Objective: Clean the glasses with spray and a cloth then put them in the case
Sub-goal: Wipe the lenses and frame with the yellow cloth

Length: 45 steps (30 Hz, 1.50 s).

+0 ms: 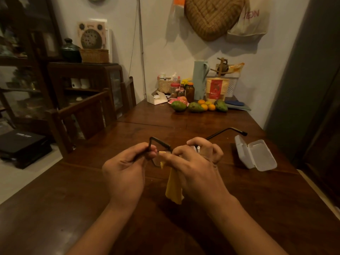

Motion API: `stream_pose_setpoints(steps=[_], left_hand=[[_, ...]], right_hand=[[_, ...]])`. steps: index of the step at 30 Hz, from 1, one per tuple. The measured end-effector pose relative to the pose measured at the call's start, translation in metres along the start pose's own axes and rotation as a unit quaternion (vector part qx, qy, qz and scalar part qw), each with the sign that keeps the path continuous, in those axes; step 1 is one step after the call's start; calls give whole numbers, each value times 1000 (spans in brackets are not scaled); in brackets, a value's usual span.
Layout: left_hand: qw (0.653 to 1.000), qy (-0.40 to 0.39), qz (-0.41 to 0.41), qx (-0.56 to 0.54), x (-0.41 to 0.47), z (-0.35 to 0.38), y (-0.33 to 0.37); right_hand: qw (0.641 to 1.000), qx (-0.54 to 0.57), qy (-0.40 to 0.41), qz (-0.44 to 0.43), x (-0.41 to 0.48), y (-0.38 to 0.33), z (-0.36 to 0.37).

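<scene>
Centrally, above the dark brown wooden bench (202,124), a pair of thin black-framed glasses (161,143) is held between both hands. The left hand (125,168) is closed on the frame at its left corner, where one temple arm is bent back towards the person. The right hand (195,162) is clamped on a soft yellow cleaning cloth (173,188), which is pinched against a lens with the thumb and forefinger; the loose end of the cloth hangs down below the hand, clear of the bench. The other temple arm is seen sticking out to the right, past the right hand's knuckles. A small white object is glimpsed among the right hand's curled fingers, but what it is cannot be told. Just to the right of the hands, a translucent white plastic glasses case (255,153) lies open on the bench, lid folded back. At the far end of the bench, against the wall, green mangoes (195,107), small oranges (207,105), brown jars (189,91) and a pale green jug (199,80) are gathered.
</scene>
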<state>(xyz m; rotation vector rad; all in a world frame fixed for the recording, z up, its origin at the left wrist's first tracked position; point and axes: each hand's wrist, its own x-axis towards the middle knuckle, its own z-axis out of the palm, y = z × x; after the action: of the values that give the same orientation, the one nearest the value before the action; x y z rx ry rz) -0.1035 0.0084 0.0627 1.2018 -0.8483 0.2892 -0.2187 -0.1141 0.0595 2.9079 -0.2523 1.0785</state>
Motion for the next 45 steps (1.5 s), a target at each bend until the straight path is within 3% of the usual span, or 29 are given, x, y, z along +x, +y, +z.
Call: stream_pose_setpoints(steps=[5,14,19,24,28,35,40,45], left_hand=[[1000,-2,16,8,3,-2,6],[999,-17,28,-14,2,-4,5],[997,-9,-12,-70,-1,1,5],[997,-9,-10,-77,0,1,5],[998,-5,-12,-55,2,-3,3],[999,-3,-3,-35,3,-2,10],[999,-7,1,-40,1,-2,10],[1000,6,7,-24,2,-3,8]], right_hand=[[998,10,36,-40,-2,1,-3],[999,-27,22,25,0,-6,-2],[995,-77,45,-44,0,0,-1],[990,-30,100,-90,-2,7,-5],[989,17,92,-119,-2,15,-11],[996,58,16,-67,-2,25,-9],[995,21,77,-51,-3,21,-3],[997,31,69,-29,-3,15,-1]])
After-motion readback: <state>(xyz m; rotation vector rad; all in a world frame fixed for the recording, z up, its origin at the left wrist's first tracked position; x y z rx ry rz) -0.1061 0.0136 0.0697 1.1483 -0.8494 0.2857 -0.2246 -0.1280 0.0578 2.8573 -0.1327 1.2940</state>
